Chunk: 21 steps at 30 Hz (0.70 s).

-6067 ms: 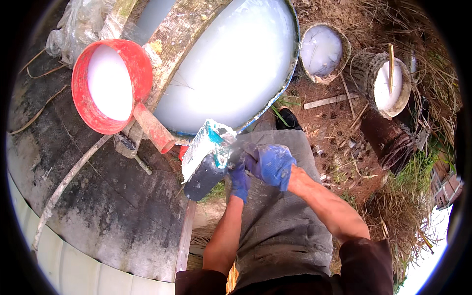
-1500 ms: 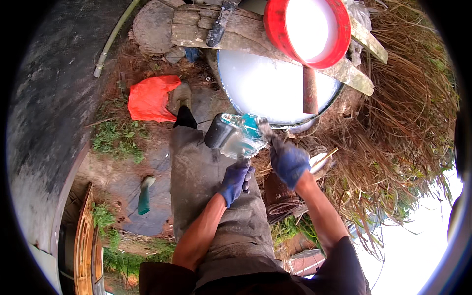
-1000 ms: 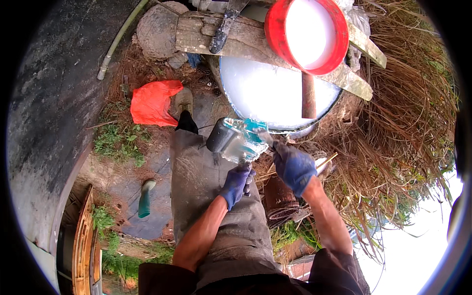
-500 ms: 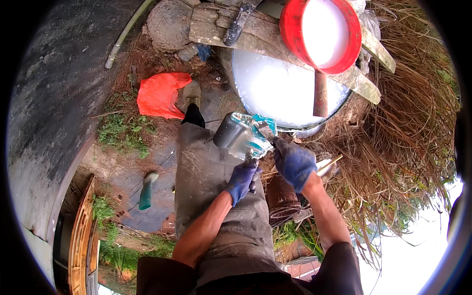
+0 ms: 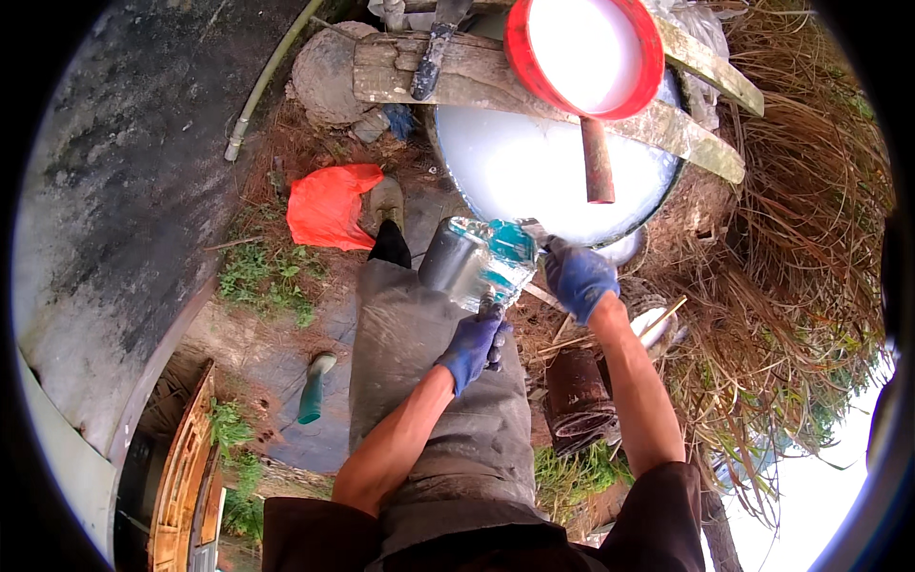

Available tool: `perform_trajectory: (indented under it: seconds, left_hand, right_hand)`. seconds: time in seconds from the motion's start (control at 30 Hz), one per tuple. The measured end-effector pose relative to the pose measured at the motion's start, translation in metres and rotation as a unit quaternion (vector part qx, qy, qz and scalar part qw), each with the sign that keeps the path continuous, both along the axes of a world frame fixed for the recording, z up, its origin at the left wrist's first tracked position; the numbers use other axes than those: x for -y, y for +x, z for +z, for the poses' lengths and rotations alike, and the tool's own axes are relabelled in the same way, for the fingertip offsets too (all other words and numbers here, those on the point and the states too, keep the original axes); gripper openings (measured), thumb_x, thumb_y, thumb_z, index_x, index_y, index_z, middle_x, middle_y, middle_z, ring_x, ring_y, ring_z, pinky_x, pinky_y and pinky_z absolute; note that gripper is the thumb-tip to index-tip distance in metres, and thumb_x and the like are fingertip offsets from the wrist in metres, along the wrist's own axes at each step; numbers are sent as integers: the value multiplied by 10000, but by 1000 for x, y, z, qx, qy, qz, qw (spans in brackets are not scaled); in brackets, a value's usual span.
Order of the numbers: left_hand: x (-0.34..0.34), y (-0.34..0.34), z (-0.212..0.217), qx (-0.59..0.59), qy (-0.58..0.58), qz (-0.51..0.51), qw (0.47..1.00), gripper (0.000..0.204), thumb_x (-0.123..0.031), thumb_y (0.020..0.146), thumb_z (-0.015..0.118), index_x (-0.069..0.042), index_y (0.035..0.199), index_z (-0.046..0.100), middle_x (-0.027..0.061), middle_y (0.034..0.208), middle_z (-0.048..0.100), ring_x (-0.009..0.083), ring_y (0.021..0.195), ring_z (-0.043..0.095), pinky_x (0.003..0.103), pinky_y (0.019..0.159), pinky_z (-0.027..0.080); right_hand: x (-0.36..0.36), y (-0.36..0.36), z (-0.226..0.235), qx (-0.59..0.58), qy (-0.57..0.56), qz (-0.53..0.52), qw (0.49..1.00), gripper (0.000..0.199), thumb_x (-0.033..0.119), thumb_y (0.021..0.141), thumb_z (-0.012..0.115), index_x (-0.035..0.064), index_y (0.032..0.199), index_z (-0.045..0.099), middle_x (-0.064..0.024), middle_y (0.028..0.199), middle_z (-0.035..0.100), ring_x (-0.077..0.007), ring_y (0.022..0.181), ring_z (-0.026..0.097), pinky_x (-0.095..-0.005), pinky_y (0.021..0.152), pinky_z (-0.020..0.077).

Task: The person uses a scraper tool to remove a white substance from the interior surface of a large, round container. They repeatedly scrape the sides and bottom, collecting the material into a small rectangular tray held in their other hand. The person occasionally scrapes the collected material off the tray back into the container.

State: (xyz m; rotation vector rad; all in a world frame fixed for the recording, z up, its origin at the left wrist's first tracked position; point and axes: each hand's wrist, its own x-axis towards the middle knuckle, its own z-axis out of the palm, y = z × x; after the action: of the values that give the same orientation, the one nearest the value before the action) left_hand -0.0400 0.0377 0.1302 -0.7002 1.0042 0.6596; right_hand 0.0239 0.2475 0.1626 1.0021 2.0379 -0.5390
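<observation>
Single head-worn fisheye, steeply downward, close above hands

Outdoors in daylight: a big white-filled basin sits on bare dirt, dry straw to its right, a dark concrete slab (weathered) far left.

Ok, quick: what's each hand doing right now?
Left hand: closed on the lower end of the plastic bag.
Right hand: closed on the bag's upper edge, near the white tub.
</observation>
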Motion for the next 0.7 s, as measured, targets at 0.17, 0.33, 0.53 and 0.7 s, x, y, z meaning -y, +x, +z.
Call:
perform_trajectory:
  seconds: [0.17,0.33,0.53,0.7]
  left_hand:
    - [7,-29,23,-62,25,-69,995,460,-479,1001,547,-23,1027,600,-27,638,464,90,451,404,293,421,373]
    - [7,-72,51,-168,124,-292,933,386,-453,1005,543,-69,1039,554,-26,663,451,85,503,442,285,452,417]
    - [-8,-89,73,-256,272,-480,794,392,-447,984,574,-65,1069,574,2,740,525,97,568,502,299,503,470]
    - [-74,-80,81,-175,320,-598,714,400,-454,944,637,-65,1037,632,40,699,557,130,533,530,314,481,457]
  right_hand:
    - [-14,31,48,-97,1,-175,980,383,245,953,537,148,1313,622,-225,1019,701,-397,942,684,-470,838,534]
    - [12,77,97,-232,-54,-229,944,411,162,921,605,101,1327,610,-227,1178,672,-375,1077,660,-419,902,528]
    - [32,148,136,-319,-33,-282,905,462,27,872,637,79,1331,610,-198,1205,678,-345,1080,677,-385,908,531]
    - [36,193,198,-294,-17,-370,881,408,-4,908,597,-20,1316,592,-182,1226,688,-258,1120,670,-353,983,496]
